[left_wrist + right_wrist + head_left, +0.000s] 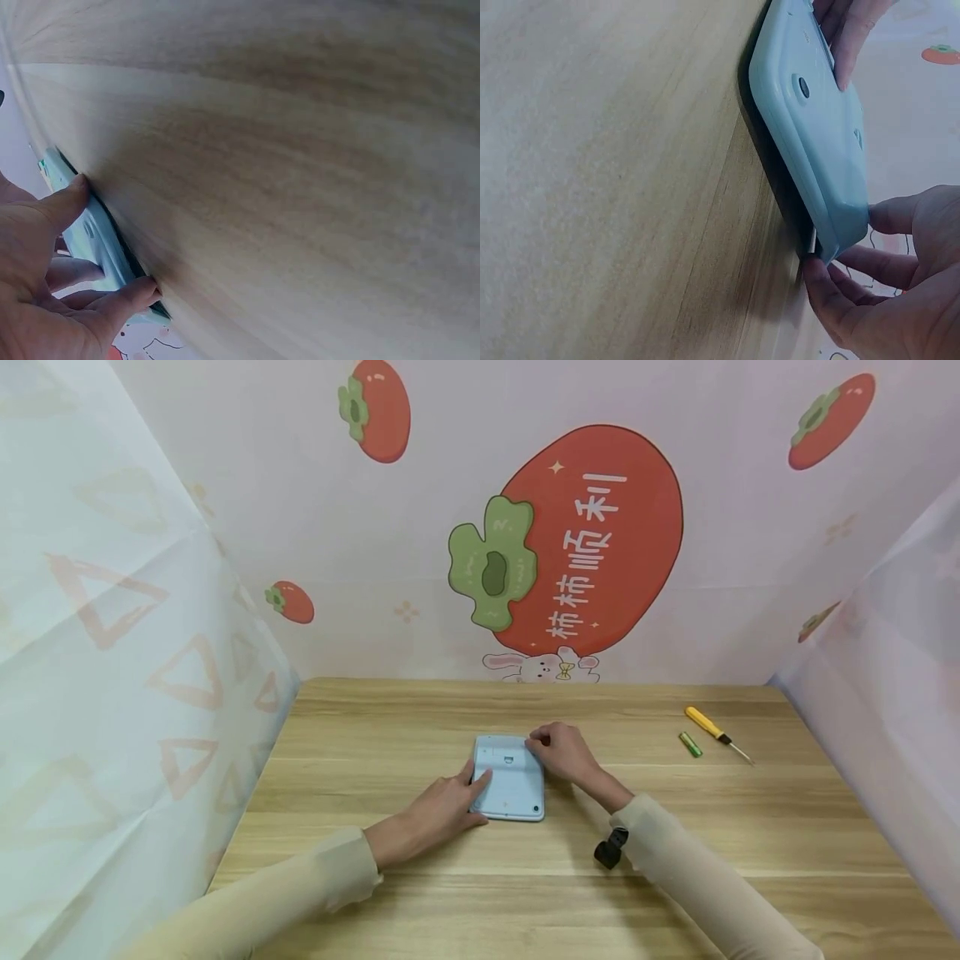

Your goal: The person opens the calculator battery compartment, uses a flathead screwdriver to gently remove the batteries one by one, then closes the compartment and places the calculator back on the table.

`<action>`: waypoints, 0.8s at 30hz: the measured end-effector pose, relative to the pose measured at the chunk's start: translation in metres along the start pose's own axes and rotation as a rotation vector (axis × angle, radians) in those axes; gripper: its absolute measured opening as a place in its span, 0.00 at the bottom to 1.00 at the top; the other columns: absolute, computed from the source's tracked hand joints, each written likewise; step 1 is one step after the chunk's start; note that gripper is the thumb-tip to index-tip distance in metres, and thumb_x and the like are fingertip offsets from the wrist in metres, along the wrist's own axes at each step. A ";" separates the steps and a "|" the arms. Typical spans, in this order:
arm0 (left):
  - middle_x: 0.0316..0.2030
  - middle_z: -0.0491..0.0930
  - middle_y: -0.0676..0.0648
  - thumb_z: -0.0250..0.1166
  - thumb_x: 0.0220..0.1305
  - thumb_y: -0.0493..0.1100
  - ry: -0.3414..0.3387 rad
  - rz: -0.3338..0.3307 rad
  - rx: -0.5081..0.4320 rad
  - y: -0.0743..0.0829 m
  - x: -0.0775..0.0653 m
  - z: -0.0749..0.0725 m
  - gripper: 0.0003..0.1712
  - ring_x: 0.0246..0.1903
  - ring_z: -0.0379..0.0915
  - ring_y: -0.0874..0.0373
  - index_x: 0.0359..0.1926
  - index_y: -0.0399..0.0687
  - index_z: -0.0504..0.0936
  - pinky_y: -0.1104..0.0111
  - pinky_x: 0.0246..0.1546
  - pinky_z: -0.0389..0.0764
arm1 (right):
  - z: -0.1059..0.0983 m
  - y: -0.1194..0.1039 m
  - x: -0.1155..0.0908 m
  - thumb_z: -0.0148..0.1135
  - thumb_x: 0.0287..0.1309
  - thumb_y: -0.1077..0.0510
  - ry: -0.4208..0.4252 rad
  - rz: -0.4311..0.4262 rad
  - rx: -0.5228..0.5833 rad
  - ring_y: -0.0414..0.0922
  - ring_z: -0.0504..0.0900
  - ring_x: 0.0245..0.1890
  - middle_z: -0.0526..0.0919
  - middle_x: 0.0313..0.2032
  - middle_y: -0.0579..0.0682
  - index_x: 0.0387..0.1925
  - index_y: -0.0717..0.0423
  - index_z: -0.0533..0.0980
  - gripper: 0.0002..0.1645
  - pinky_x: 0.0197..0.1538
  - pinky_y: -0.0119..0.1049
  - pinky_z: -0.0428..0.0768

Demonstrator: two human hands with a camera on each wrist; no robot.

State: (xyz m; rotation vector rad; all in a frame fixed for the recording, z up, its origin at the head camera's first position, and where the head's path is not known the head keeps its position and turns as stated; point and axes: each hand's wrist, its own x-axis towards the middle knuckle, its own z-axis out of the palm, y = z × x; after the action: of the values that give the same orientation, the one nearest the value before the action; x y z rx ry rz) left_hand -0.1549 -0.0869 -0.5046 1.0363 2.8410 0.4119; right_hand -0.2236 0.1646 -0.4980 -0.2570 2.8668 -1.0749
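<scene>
A light blue flat tablet-like device (pixel 510 793) lies on the wooden table with its back facing up. A raised band with a small latch-like mark crosses its upper part. My left hand (pixel 442 806) holds the device along its left side, one finger laid over the back. At the upper right corner, my right hand (pixel 564 753) pinches the device's edge. In the right wrist view, that corner of the device (pixel 847 214) sits between thumb and fingers of my right hand (pixel 900 274). A thin pale strip (pixel 813 238) shows by the fingertip; its kind is unclear.
A screwdriver (pixel 707 723) with a yellow handle lies toward the back right of the table (pixel 360 718). Beside it is a small green battery (pixel 691 744). Printed cloth walls (pixel 375 568) enclose the table at the back and sides.
</scene>
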 end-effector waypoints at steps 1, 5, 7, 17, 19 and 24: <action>0.70 0.63 0.17 0.73 0.69 0.53 -0.007 -0.007 -0.008 0.000 0.000 0.000 0.44 0.54 0.85 0.38 0.76 0.34 0.69 0.58 0.51 0.88 | 0.000 0.000 0.000 0.67 0.71 0.56 0.001 0.002 -0.001 0.45 0.84 0.38 0.90 0.46 0.57 0.51 0.65 0.87 0.16 0.44 0.41 0.86; 0.71 0.61 0.17 0.72 0.71 0.52 -0.021 -0.010 -0.018 -0.002 0.000 0.002 0.44 0.55 0.84 0.36 0.77 0.34 0.68 0.59 0.52 0.88 | 0.000 0.000 0.000 0.67 0.71 0.56 0.003 0.010 -0.002 0.45 0.84 0.38 0.90 0.45 0.56 0.49 0.64 0.88 0.15 0.44 0.42 0.85; 0.71 0.61 0.17 0.72 0.71 0.51 -0.019 -0.003 -0.033 -0.003 0.000 0.002 0.43 0.55 0.84 0.36 0.77 0.33 0.67 0.58 0.52 0.87 | 0.001 0.001 0.000 0.67 0.71 0.57 0.003 0.012 0.000 0.45 0.84 0.38 0.91 0.45 0.56 0.49 0.63 0.88 0.14 0.44 0.42 0.85; 0.73 0.55 0.15 0.68 0.75 0.42 -0.003 0.024 -0.099 -0.006 -0.004 0.004 0.40 0.63 0.77 0.32 0.78 0.29 0.63 0.55 0.59 0.84 | -0.003 0.003 -0.003 0.64 0.73 0.60 0.008 0.042 0.031 0.50 0.87 0.47 0.91 0.47 0.56 0.48 0.62 0.88 0.12 0.52 0.48 0.86; 0.74 0.54 0.15 0.67 0.75 0.41 -0.002 0.036 -0.101 -0.007 -0.005 0.003 0.40 0.65 0.75 0.32 0.78 0.29 0.61 0.55 0.60 0.83 | -0.004 0.003 -0.003 0.64 0.73 0.60 0.010 0.047 0.039 0.51 0.88 0.48 0.91 0.47 0.56 0.48 0.61 0.88 0.12 0.53 0.48 0.86; 0.75 0.51 0.17 0.65 0.77 0.41 -0.007 0.047 -0.127 -0.009 -0.005 0.003 0.40 0.69 0.70 0.32 0.79 0.30 0.59 0.54 0.65 0.79 | -0.005 0.005 -0.004 0.65 0.73 0.59 0.006 0.074 0.073 0.49 0.86 0.45 0.91 0.45 0.54 0.48 0.60 0.88 0.12 0.51 0.46 0.86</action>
State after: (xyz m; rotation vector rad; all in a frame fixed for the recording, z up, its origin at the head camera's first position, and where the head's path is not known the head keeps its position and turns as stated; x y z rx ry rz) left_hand -0.1560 -0.0960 -0.5098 1.0793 2.7474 0.5833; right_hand -0.2206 0.1723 -0.4976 -0.1425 2.8107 -1.1646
